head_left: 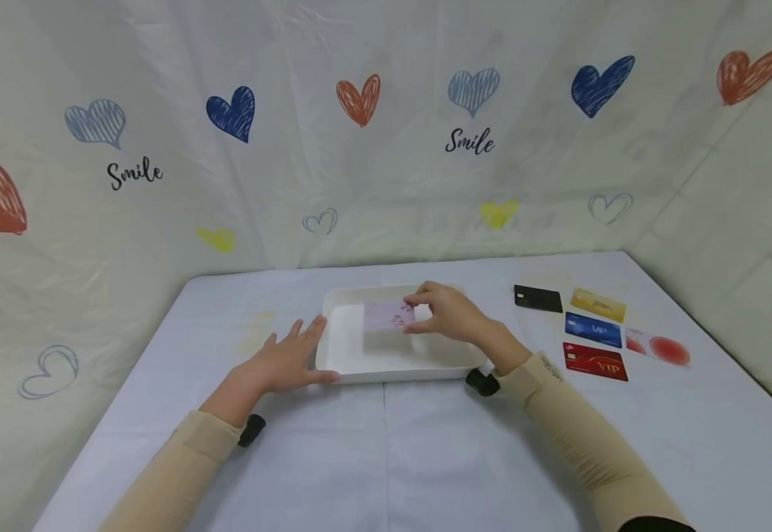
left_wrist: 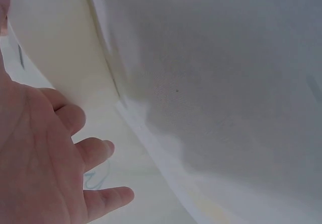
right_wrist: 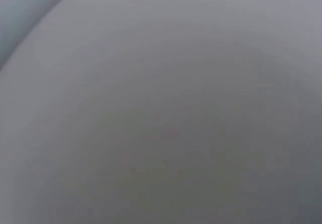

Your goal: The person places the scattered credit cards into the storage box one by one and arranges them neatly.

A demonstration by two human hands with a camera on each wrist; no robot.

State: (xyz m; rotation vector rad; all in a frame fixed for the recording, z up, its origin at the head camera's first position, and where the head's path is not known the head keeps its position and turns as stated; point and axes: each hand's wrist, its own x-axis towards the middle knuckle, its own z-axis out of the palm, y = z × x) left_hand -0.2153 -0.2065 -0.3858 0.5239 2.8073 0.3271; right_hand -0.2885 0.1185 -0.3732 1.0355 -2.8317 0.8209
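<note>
lilac card (head_left: 386, 315) is showing within white tray (head_left: 344, 347), contact with tray floor unclear. right hand (head_left: 452, 314) is pinching card's right edge. left hand (head_left: 286, 362) is touching tray's left side, fingers spreading wide. five other cards (head_left: 594, 329) are lying on table (head_left: 685, 421), right of tray.

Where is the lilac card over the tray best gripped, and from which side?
Probably by its two long edges near the right end, coming from the right. The lilac card is thin and flat, long edges running left to right, and the right hand spans that end, thumb on the near side.
</note>
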